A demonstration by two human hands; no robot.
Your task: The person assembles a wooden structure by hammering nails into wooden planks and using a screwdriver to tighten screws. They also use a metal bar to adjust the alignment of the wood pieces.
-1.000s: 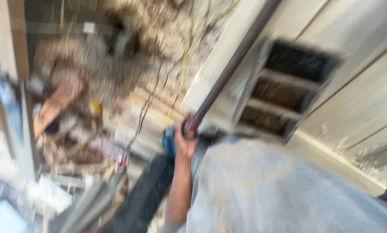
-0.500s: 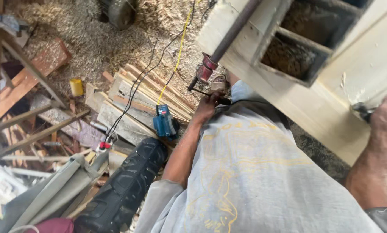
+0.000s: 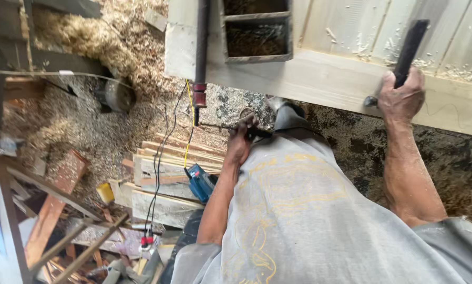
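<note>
A pale wooden panel [image 3: 330, 79] with a slatted opening lies across the top of the view. Two dark bar clamps rest across it. My left hand [image 3: 240, 143] is closed on the thin metal crank handle [image 3: 220, 127] at the red end of the left clamp bar [image 3: 201, 47]. My right hand [image 3: 401, 97] grips the lower end of the right clamp bar [image 3: 412, 42] at the panel's near edge. My grey shirt with a yellow print fills the lower middle.
A stack of planks [image 3: 167, 173] lies on the sawdust-covered floor, with a blue power tool [image 3: 200, 181] on it. Black and yellow cables [image 3: 160, 158] run down to a red plug. Scrap wood and metal frames crowd the left side. A dark round object [image 3: 115, 94] sits in the shavings.
The view has swung so the panel lies level at the top. My right hand has come fully into view on the right bar. My left hand stays on the crank handle.
</note>
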